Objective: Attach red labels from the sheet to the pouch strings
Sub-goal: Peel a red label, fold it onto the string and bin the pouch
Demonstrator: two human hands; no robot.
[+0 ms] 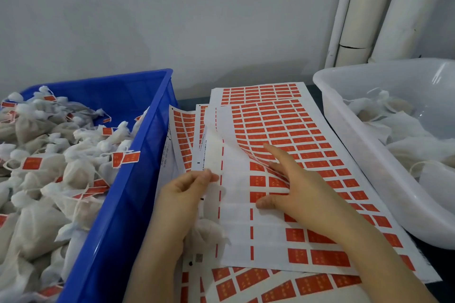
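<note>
A sheet of red labels (307,145) lies on top of a stack in the middle of the table; several of its left-hand labels are gone. My left hand (187,192) pinches the sheet's left edge and lifts it, so the paper curls up. A white pouch (209,231) sits under that hand, whether held I cannot tell. My right hand (293,187) rests on the sheet with fingers spread, its fingertips at a half-lifted red label (263,157). The blue crate (128,192) at the left holds several white pouches with red labels on their strings.
A white plastic tub (364,145) at the right holds several unlabelled white pouches. More label sheets (266,285) lie under the top one and stick out toward me. Pale pipes (369,12) stand against the grey wall at the back right.
</note>
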